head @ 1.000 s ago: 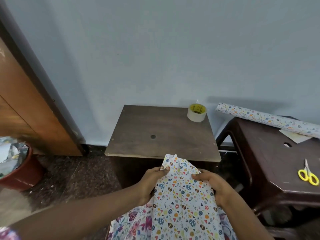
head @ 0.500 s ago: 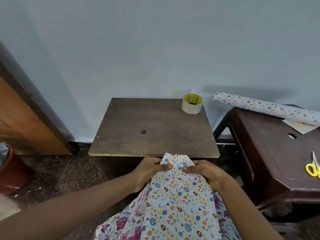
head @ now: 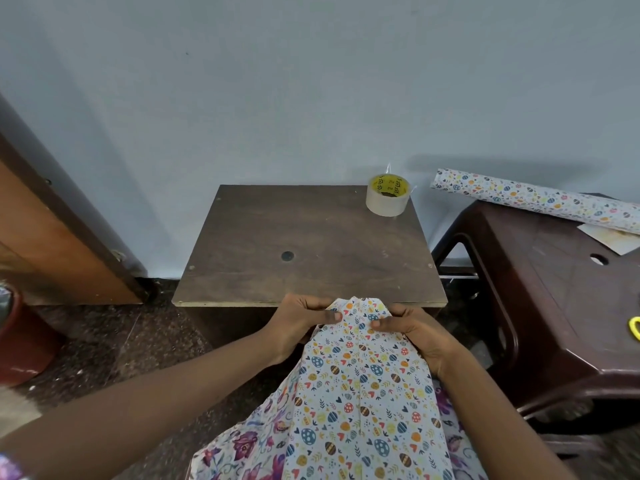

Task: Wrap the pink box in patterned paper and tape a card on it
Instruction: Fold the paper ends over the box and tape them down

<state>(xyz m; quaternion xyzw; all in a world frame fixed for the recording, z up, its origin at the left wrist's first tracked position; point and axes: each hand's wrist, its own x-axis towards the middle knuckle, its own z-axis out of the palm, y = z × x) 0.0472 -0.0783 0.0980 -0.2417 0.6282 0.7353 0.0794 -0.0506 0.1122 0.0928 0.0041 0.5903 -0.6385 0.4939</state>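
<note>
The box is fully covered by white paper printed with coloured eggs and hearts (head: 363,386) and lies on my lap, its far end just below the near edge of the small wooden table (head: 304,244). My left hand (head: 301,320) and my right hand (head: 412,330) pinch the folded paper at that far end, thumbs on top and close together. No pink of the box shows. A roll of clear tape with a yellow core (head: 388,195) stands at the table's far right corner. A pale card (head: 613,239) lies on the dark stool (head: 554,289), partly under the paper roll.
A roll of the same patterned paper (head: 533,199) lies across the back of the stool. Yellow scissor handles (head: 635,328) show at the right edge. A red bin (head: 20,341) stands on the floor at left, beside a wooden door (head: 52,237). A wall runs behind the table.
The view has tilted down and shifted. My hands have closed in on the paper's far end, and the flap that stood up is now folded flatter under both thumbs.
</note>
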